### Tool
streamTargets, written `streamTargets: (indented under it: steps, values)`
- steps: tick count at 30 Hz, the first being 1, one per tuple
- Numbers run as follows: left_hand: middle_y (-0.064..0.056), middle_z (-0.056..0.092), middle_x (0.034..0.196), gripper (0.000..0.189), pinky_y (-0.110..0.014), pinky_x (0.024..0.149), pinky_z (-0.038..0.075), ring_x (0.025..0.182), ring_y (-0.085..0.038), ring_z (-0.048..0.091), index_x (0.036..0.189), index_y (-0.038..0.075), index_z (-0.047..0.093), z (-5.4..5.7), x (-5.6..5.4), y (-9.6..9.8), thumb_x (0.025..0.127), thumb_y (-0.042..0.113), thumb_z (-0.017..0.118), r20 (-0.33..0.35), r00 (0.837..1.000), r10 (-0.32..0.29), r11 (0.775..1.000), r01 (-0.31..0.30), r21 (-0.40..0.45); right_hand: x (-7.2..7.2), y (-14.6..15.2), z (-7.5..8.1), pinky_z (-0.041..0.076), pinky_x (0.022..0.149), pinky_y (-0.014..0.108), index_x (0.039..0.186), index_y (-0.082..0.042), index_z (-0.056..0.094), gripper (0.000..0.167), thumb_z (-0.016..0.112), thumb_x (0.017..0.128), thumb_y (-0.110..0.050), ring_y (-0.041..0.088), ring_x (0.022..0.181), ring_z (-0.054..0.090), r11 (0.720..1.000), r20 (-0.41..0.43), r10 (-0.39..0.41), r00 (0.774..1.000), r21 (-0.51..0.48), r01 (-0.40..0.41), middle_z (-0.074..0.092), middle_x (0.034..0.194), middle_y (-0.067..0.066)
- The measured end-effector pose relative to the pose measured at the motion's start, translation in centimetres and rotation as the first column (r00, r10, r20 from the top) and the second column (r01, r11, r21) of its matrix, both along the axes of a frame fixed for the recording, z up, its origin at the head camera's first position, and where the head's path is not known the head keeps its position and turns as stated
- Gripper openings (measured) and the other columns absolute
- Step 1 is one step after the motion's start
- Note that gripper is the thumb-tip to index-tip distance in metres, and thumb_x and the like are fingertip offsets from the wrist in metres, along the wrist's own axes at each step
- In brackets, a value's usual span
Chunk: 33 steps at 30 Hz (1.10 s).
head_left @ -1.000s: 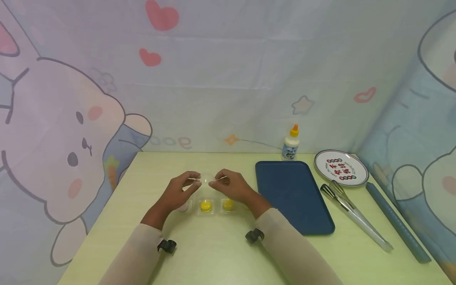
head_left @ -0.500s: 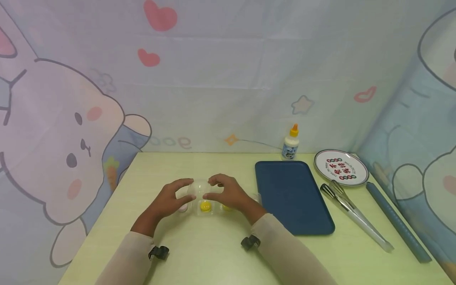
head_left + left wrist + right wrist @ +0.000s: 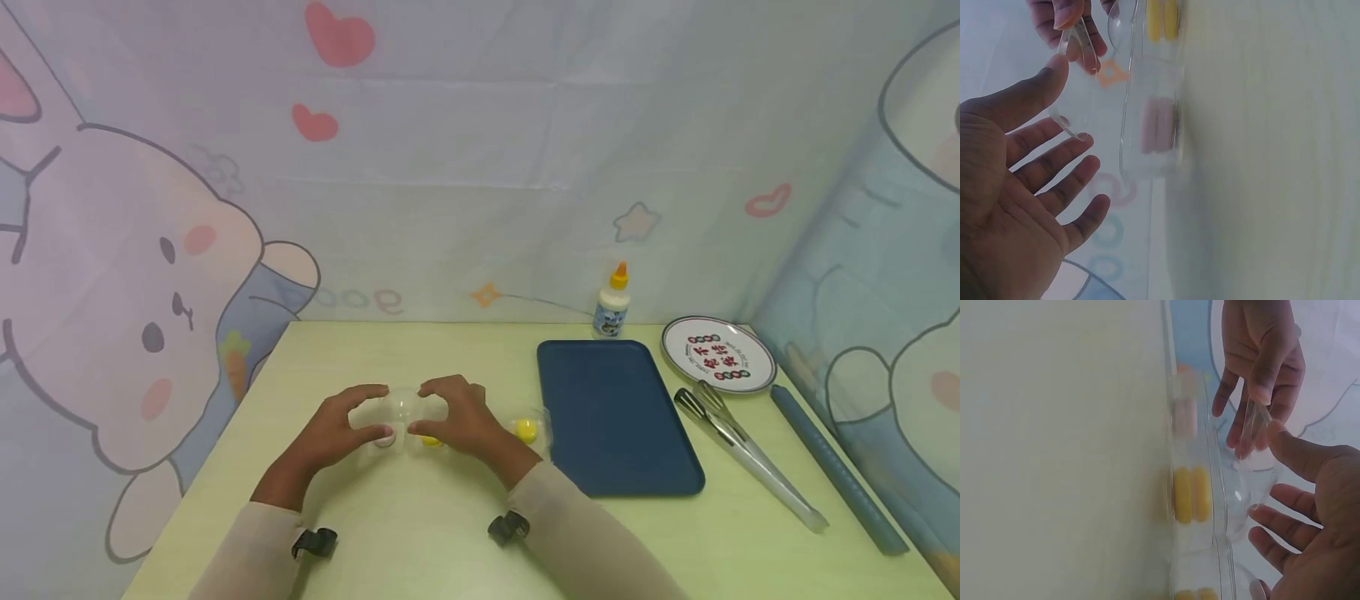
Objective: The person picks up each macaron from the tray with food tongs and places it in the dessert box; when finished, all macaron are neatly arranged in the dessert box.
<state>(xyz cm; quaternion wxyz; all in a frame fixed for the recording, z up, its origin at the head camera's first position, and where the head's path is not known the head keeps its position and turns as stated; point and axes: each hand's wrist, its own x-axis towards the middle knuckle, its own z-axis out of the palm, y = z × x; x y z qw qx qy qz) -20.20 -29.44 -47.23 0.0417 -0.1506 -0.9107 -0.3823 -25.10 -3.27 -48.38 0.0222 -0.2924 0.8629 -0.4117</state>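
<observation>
Between my two hands is a clear domed plastic lid point(image 3: 403, 405), pinched at its edges by thumb and fingers. My left hand point(image 3: 336, 427) has the lid's left side, and my right hand point(image 3: 467, 421) has the other side. Below the lid, a pink macaron point(image 3: 1157, 125) stands in a clear plastic box point(image 3: 1147, 164). To its right, a yellow macaron point(image 3: 1191, 495) sits in another clear box under a clear dome; my right hand partly covers it in the head view. Farther right, a yellow macaron point(image 3: 526, 430) shows in a clear container beside my right wrist.
A dark blue tray point(image 3: 618, 417) lies right of the boxes. Behind it stands a glue bottle point(image 3: 612, 307). A printed plate point(image 3: 718, 354), metal tongs point(image 3: 750, 458) and a grey-blue bar point(image 3: 836, 467) lie farther right. A cartoon-print cloth point(image 3: 480, 167) hangs behind the table.
Both hands have moved left and slightly toward me with the lid, from above the yellow macarons to above the pink one. The rightmost yellow macaron has come into view.
</observation>
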Motion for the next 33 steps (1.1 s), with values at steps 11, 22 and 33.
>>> streamTargets:
  steps: [11,22,33]
  values:
    - [-0.024,0.059,0.158,0.069,-0.077,0.116,0.043,0.15,-0.055,0.05,0.15,0.003,0.062,-0.4,1.0,-1.8,0.092,0.028,0.089,0.023,0.999,0.026,0.999,-0.026,-0.019,1.1,-2.4,-0.1,0.023,0.124,0.067,0.14,-0.017,0.069,0.055,0.087,0.094,-0.042,0.026,0.149,0.049,0.995,-0.041,0.011,0.999,0.099,-0.007,0.067,0.148,0.001]
    - [-0.027,0.059,0.157,0.068,-0.077,0.116,0.042,0.15,-0.057,0.048,0.148,0.003,0.064,-0.7,1.4,-2.3,0.09,0.026,0.091,0.05,0.998,0.04,0.998,-0.038,-0.04,1.5,-3.6,-0.4,0.024,0.123,0.069,0.138,-0.017,0.071,0.054,0.089,0.093,-0.04,0.026,0.146,0.051,0.985,-0.058,0.0,0.998,0.17,0.009,0.071,0.14,0.0]
    - [-0.025,0.066,0.15,0.063,-0.075,0.116,0.045,0.145,-0.055,0.054,0.142,0.002,0.069,-1.3,1.2,-2.4,0.087,0.021,0.093,0.027,1.0,0.016,0.999,-0.015,-0.038,1.6,-3.8,-0.6,0.026,0.121,0.069,0.136,-0.018,0.073,0.053,0.09,0.091,-0.041,0.024,0.143,0.053,0.977,-0.081,-0.004,0.997,0.21,0.021,0.072,0.136,-0.001]
